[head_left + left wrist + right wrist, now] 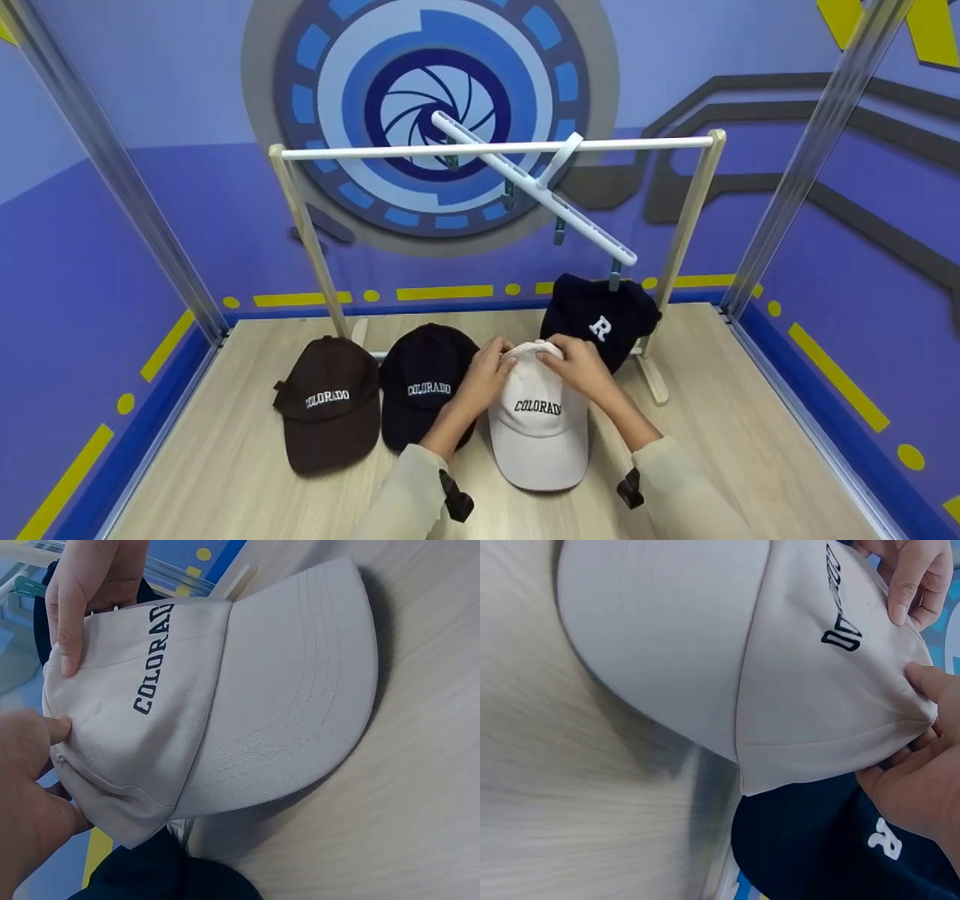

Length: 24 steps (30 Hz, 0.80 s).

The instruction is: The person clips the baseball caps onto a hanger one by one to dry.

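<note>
Both hands grip the crown of a light beige baseball cap [541, 442] lettered COLORADO, its brim pointing toward me. My left hand [489, 373] pinches the upper left of the crown, thumb on the front. On the upper right, my right hand [581, 366] pinches it the same way; the left wrist view shows this cap's brim [300, 675] over the table. Behind the right hand, a navy cap [570, 315] with a white R hangs from a clip [615, 277] at the near end of a white hanger [577, 217].
The hanger hooks over the white rail [420, 151] of a wooden rack, tilted down toward its loaded end. More clips [560, 229] hang along it. A brown cap [330, 435] and a black cap [427, 352] lie on the wooden table [720, 450] at left.
</note>
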Available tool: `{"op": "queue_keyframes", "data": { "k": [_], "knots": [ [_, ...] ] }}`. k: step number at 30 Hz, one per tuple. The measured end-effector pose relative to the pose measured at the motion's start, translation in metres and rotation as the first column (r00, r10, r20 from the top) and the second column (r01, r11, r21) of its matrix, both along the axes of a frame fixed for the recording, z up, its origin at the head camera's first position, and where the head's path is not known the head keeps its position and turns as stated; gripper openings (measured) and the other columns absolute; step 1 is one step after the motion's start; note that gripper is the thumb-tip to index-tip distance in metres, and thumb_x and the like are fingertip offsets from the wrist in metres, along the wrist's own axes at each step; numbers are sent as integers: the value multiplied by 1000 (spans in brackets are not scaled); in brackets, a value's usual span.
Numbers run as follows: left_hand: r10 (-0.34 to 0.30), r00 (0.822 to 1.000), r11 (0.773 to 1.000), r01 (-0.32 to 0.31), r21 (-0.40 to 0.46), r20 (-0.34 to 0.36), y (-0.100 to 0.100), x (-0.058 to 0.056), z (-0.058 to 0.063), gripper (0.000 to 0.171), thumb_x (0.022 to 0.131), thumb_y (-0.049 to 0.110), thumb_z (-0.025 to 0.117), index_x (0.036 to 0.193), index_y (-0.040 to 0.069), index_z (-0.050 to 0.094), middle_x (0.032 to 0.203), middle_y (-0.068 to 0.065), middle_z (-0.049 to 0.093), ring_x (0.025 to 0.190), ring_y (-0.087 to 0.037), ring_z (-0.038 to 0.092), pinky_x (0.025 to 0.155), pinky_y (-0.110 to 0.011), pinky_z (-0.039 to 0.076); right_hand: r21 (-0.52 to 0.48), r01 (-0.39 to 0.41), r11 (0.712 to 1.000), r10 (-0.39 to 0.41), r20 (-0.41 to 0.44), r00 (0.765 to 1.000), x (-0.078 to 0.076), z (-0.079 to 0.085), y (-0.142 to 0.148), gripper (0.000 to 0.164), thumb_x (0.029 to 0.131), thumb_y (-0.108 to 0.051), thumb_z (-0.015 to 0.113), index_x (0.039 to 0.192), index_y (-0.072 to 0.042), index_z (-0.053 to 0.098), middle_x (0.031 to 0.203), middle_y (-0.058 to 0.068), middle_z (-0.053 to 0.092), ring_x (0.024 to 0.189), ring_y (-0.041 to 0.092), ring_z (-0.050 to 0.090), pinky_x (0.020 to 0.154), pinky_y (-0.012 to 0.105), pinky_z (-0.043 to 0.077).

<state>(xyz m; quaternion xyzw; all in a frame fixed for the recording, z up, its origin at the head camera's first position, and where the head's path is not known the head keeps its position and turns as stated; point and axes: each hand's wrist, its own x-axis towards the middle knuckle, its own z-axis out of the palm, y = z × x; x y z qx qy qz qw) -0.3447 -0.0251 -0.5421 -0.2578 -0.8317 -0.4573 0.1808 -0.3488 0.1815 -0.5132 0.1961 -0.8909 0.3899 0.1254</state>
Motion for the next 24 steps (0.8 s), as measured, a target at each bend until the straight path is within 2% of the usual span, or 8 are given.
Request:
{"op": "queue_keyframes", "data": {
  "k": [4,10,24],
  "knots": [
    [5,999,1000,-5,14,45,0,1,7,7,97,0,62,104,-1,59,102,-14,64,99,-28,63,88,-42,52,-5,8,1000,-8,-13,1000,1,5,-2,16,91,-16,77,103,-5,75,92,4,75,77,14,64,67,28,51],
    [11,998,1000,-13,21,65,-1,3,15,7,98,1,62,104,2,59,103,-11,64,98,-24,62,88,-40,52,-14,3,1000,-3,-21,1000,3,11,-5,16,92,-16,76,104,-5,75,94,4,75,80,15,67,69,30,52],
    [19,998,998,-22,56,66,-2,9,29,6,98,3,62,104,3,60,104,-11,66,98,-24,64,87,-40,53,-40,-11,999,10,-29,1000,13,28,-7,17,89,-15,79,103,-6,74,96,5,75,80,15,66,69,29,52]
  ]
}}
